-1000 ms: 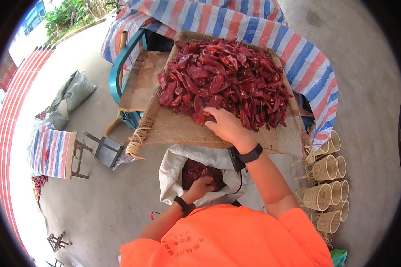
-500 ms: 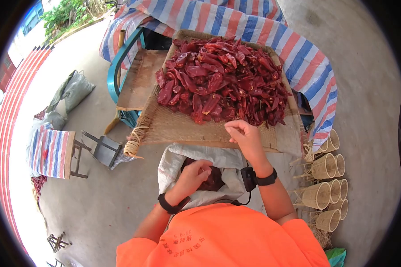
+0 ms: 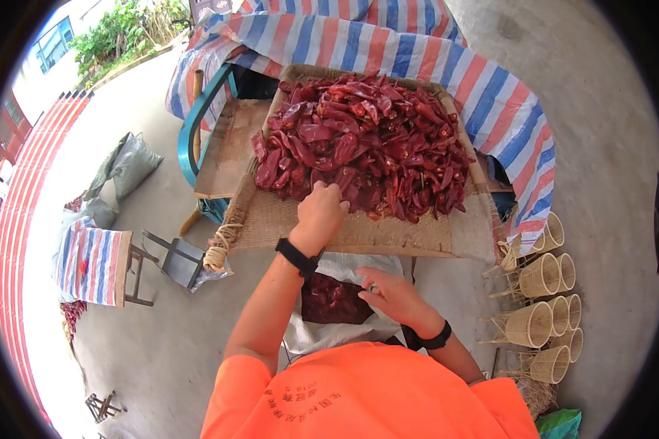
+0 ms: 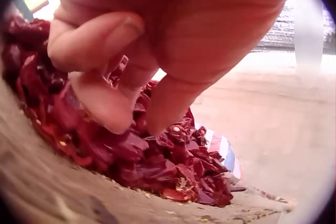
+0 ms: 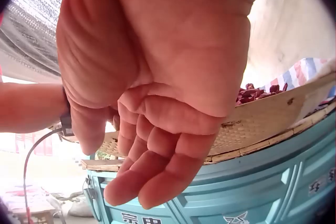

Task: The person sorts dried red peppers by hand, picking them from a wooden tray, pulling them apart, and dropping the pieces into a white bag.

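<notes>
Dried red chili peppers lie heaped on a woven tray. My left hand reaches over the tray's near edge to the front of the heap. In the left wrist view its bent fingers hang right at the peppers, thumb and fingertips a little apart with nothing pinched between them. Below the tray stands a white woven sack, its mouth spread and red peppers inside. Over the sack's right side is my right hand, empty, with loosely bent fingers, as the right wrist view shows.
The tray rests on a blue vehicle bed with a curved blue rail. Striped tarpaulin drapes behind it. Wicker baskets stand at the right; a small dark stool and grey-green sacks are at the left.
My left hand has moved from above the sack up to the peppers on the tray. My right hand has left the heap and come down over the sack.
</notes>
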Demonstrator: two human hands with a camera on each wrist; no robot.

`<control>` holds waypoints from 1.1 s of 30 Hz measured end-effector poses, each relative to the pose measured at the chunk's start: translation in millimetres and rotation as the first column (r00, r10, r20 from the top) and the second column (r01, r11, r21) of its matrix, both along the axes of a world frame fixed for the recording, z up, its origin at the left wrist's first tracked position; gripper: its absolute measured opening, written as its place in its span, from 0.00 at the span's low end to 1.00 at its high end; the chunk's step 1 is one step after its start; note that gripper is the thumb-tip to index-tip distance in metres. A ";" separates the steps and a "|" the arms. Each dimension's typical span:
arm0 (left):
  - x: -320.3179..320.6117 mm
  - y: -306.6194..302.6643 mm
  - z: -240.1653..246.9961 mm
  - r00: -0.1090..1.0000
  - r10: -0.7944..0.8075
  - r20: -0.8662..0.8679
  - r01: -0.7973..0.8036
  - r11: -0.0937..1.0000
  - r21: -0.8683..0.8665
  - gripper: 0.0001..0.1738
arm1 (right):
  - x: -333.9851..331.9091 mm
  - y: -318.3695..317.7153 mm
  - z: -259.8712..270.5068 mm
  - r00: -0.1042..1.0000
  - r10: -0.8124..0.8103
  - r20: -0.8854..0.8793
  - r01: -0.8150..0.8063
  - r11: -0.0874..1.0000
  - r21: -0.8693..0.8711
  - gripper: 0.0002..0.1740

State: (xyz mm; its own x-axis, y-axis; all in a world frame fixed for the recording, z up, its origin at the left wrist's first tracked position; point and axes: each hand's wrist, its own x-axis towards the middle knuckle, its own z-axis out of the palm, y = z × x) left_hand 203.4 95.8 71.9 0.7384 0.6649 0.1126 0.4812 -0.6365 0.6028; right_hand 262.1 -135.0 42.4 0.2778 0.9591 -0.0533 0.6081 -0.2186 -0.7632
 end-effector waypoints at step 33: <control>-135.0 -110.2 -85.1 0.900 -0.401 0.173 0.435 0.791 -0.430 0.21 | 75.4 130.8 16.4 0.963 -0.158 -0.221 0.156 0.987 -0.025 0.25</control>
State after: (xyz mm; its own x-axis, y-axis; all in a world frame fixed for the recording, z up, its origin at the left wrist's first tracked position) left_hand 68.4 -14.4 -13.2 0.9577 0.2819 -0.0579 0.1769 -0.4178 0.8911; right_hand 337.5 -4.2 58.8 0.4054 0.9038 -0.1375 0.3819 -0.3041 -0.8727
